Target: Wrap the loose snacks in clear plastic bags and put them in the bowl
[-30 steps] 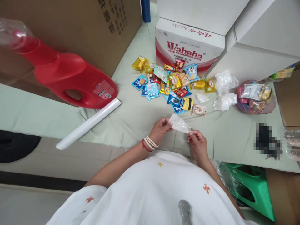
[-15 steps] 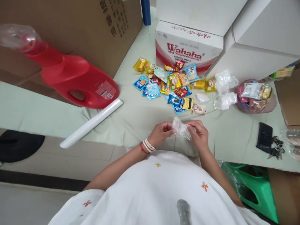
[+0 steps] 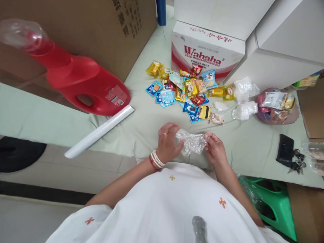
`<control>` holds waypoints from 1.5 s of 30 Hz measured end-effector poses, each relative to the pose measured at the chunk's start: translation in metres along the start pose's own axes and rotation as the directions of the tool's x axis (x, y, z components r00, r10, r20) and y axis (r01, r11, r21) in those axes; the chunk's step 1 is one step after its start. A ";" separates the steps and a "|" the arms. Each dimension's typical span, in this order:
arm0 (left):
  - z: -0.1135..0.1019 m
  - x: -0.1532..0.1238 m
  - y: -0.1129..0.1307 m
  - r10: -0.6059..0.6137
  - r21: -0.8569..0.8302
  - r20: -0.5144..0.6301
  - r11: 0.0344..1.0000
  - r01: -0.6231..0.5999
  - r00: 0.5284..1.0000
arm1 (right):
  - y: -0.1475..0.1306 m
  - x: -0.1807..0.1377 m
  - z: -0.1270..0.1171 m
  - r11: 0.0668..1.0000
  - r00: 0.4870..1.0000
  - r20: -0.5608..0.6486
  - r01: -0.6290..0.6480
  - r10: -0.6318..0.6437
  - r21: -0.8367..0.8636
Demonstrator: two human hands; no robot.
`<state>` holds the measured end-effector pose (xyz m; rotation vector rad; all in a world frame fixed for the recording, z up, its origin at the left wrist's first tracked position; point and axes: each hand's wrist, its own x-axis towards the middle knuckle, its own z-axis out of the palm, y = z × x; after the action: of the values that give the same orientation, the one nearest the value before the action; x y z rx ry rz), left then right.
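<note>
Clear plastic point(image 3: 192, 142) held near the tablecloth's point(image 3: 145, 135) front edge

The right hand point(image 3: 215, 147) pinches one end; the left hand point(image 3: 168, 143) touches the other, its grip unclear. The tablecloth stretches leftward to a white tube point(image 3: 101, 131) and rightward to keys point(image 3: 295, 165); beyond, a strip shows before snacks point(image 3: 191, 88).

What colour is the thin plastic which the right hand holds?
The thin plastic is clear and see-through, with whitish shine; it shows best in the head view.

Place: home or storeroom, cannot tell which
Tabletop point(image 3: 143, 135): covered with green cloth
Boxes point(image 3: 206, 52): stacked along far edge
Snacks point(image 3: 191, 88): heaped toward far edge
Keys point(image 3: 300, 163): lying by near right corner
Green stool point(image 3: 281, 202): below near edge
</note>
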<state>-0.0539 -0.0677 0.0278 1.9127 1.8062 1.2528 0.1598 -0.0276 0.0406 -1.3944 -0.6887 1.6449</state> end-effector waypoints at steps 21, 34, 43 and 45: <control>0.028 0.023 0.012 -0.391 -0.296 0.162 0.857 0.422 0.906 | 0.001 0.001 0.012 0.959 0.979 0.139 0.176 -0.147 -0.222; 0.016 0.039 0.005 -0.590 -0.726 0.446 0.202 0.657 0.673 | -0.016 0.027 -0.001 0.994 0.982 0.156 0.101 -0.104 0.031; 0.020 0.039 0.005 -0.659 -0.713 0.311 0.315 0.627 0.685 | 0.031 0.002 0.034 0.683 0.869 0.262 0.493 -0.420 -0.539; 0.019 0.039 0.000 -0.668 -0.703 0.279 0.348 0.620 0.690 | 0.025 0.008 0.033 0.728 0.885 0.213 0.463 -0.414 -0.506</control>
<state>-0.0454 -0.0255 0.0322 0.5625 1.4114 1.3940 0.1219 -0.0292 0.0236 -1.3916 -1.5112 1.1652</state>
